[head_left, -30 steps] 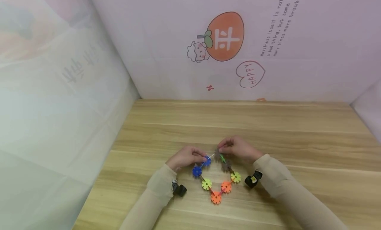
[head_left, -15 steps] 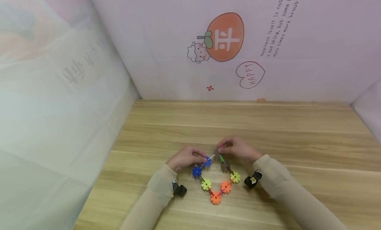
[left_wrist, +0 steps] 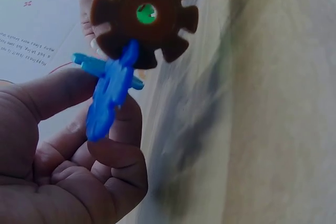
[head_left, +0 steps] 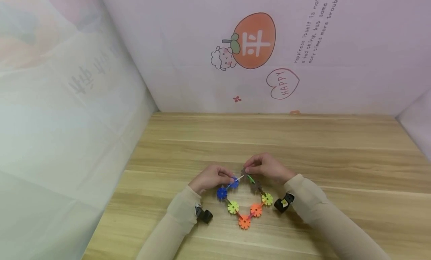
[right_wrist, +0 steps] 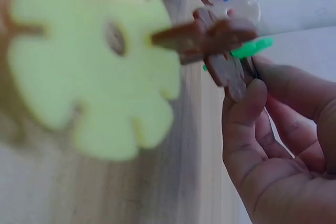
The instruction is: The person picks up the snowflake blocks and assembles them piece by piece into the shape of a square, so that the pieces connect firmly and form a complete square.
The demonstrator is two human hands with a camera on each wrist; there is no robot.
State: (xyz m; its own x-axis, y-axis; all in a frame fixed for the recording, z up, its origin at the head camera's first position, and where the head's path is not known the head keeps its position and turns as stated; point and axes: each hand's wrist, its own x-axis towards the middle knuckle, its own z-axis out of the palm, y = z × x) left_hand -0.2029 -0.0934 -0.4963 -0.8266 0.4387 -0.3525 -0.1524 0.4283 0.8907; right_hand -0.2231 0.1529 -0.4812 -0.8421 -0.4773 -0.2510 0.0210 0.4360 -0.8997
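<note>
Notched plastic snowflake discs interlock in a ring-like chain between the hands. In the head view it runs through blue (head_left: 222, 193), yellow (head_left: 233, 207), orange (head_left: 244, 222), another orange (head_left: 256, 210) and another yellow (head_left: 267, 199) disc. My left hand (head_left: 211, 176) pinches a blue disc (left_wrist: 107, 95) between thumb and fingers. A white disc (right_wrist: 248, 9) is joined to the blue side, its edge toward the right fingertips. At the other end, my right hand (head_left: 267, 166) pinches a brown disc, partly hidden by the fingers. A green disc (right_wrist: 254, 47) and another brown disc (right_wrist: 220, 69) adjoin it.
The chain is over a wood-grain tabletop (head_left: 188, 140). A printed pale cloth wall (head_left: 202, 88) rises behind the table, and another white cloth (head_left: 84, 140) stands at the left. Each wrist wears a small black camera (head_left: 204, 215).
My right hand has shifted slightly left, bringing the brown disc closer to the white disc's edge. My left hand stays nearly where it was, and both grips are unchanged.
</note>
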